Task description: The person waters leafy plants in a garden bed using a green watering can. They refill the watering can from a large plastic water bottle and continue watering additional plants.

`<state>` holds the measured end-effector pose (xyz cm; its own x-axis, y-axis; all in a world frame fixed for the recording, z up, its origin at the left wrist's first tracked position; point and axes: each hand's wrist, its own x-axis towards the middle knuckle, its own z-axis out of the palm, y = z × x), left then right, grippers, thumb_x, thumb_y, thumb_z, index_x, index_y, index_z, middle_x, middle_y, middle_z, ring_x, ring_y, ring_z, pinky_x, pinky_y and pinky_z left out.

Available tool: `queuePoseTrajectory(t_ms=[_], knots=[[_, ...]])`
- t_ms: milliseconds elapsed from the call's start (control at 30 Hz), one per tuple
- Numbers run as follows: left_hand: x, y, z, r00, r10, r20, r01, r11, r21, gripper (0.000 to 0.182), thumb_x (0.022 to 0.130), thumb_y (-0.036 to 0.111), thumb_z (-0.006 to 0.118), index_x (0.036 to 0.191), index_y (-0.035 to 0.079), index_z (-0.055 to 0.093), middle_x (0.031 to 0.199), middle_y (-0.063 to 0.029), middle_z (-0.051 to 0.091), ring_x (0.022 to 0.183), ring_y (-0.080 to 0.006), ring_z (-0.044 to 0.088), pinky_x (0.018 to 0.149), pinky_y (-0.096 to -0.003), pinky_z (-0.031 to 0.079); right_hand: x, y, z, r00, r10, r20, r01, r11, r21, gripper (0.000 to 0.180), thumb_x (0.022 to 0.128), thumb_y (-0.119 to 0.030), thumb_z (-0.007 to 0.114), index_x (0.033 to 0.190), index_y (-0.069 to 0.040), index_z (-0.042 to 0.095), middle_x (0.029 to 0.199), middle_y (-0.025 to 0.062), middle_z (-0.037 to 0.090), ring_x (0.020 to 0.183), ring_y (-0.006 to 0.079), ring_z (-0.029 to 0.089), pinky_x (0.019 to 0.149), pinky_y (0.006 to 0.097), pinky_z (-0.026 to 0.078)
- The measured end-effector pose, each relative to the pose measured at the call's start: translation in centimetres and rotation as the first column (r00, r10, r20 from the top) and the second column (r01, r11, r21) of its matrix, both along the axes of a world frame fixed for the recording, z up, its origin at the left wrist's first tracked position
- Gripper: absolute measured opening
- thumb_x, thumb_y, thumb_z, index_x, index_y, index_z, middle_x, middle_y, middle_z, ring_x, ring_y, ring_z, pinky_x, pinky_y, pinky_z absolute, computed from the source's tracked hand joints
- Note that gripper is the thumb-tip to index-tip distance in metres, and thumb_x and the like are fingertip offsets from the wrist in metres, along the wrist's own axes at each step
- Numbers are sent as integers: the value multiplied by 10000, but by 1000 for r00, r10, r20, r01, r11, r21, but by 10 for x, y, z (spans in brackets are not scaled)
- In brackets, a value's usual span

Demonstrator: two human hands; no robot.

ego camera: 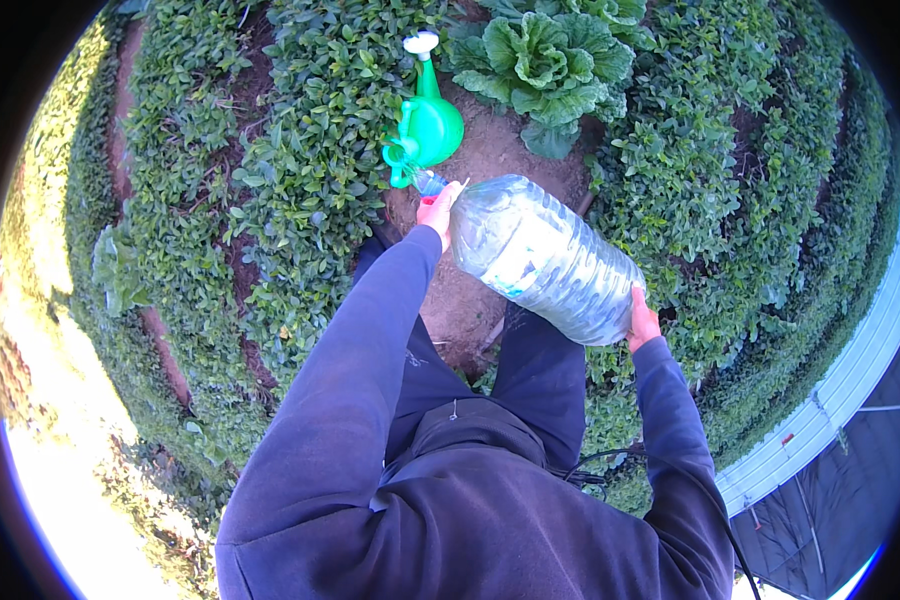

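Note:
A large clear plastic water bottle (547, 262) lies tilted across the front of me, its neck towards the upper left. My left hand (439, 210) grips it at the neck, where something small and red shows by the fingers. At the base end, my right hand (643, 321) holds the bottle from the side. The bottle's mouth is at the opening of a green plastic watering can (435, 129) on the ground between the plants. A white sprinkler rose (421, 43) caps the can's spout, pointing away from me. The water level inside the can cannot be made out.
Dense rows of leafy green shrubs (322, 135) flank the narrow dirt path (457, 292). A large leafy cabbage-like plant (544, 67) grows just beyond the bottle. A pale ridged metal edge (817, 412) curves along the right. A black cable (682, 472) hangs by my right arm.

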<state>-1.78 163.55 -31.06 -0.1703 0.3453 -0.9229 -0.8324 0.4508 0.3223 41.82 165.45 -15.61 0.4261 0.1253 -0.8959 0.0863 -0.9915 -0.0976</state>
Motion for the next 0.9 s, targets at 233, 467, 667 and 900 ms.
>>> queuePoseTrajectory(t_ms=[233,467,667,900], knots=[[1,0,-2,999,32,-23,-33,999,-16,308,867,253,816,1045,67,645,986,-55,728,850,-179,709,770,-380,586,-9,8,15,1000,18,-14,-18,1000,-2,908,924,-623,649,1516,27,421,1520,154,507,1366,302,499,1125,507,357],[1,0,-3,1000,24,7,-24,1000,-4,312,875,247,809,1055,57,639,988,-57,729,844,-173,709,756,-378,588,-20,12,26,999,35,28,-34,999,-12,950,898,-651,658,1515,29,415,1511,163,508,1355,311,502,1122,521,350],[0,0,-2,1000,16,14,-16,1000,11,287,888,250,795,1048,53,660,969,-54,733,841,-175,708,756,-381,589,-21,15,29,998,51,33,-50,998,-48,946,897,-649,656,1512,30,420,1507,158,511,1345,302,509,1112,516,358],[2,-5,-3,999,30,35,-30,1000,4,256,891,265,791,1004,53,700,969,-53,739,847,-180,707,782,-382,583,-17,13,28,998,50,35,-49,998,-32,956,903,-647,652,1515,46,412,1508,158,513,1342,301,519,1110,505,364]])
